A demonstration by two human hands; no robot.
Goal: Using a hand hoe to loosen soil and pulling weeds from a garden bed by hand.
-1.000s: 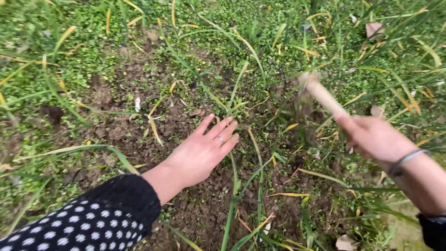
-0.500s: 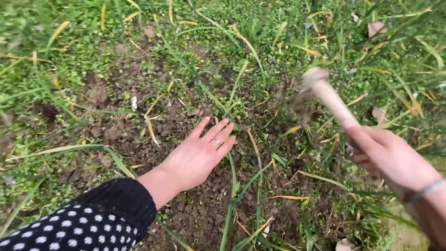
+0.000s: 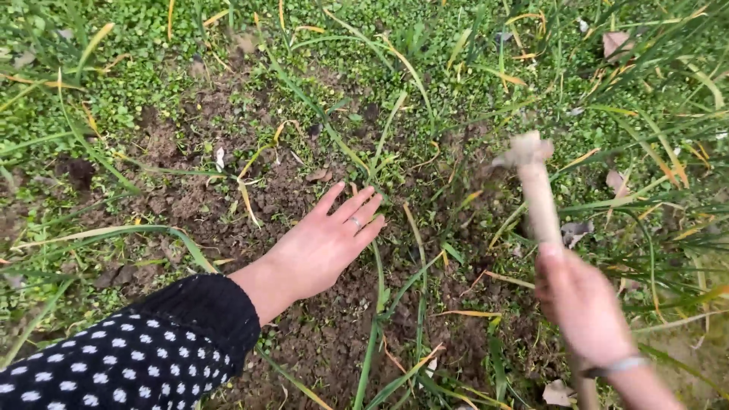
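Gripping hand: right hand (image 3: 581, 304), lower right of frame, fist wrapped tight round the wooden handle (image 3: 538, 193)
Tool: small hand hoe, head end blurred at centre right, so its shape is hard to tell
Handling: looks light and stiff, dry wood, not slippery; I'd hold low on the shaft like here
Flat hand: left hand (image 3: 326, 243), mid frame, fingers spread, holding nothing, resting on bare soil (image 3: 190, 205)
Further back: grass blades (image 3: 395, 121) and low green weeds across the top

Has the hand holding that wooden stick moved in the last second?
Yes. The right hand with the wooden handle has dropped lower in the head view, while the left hand stays flat on the soil.
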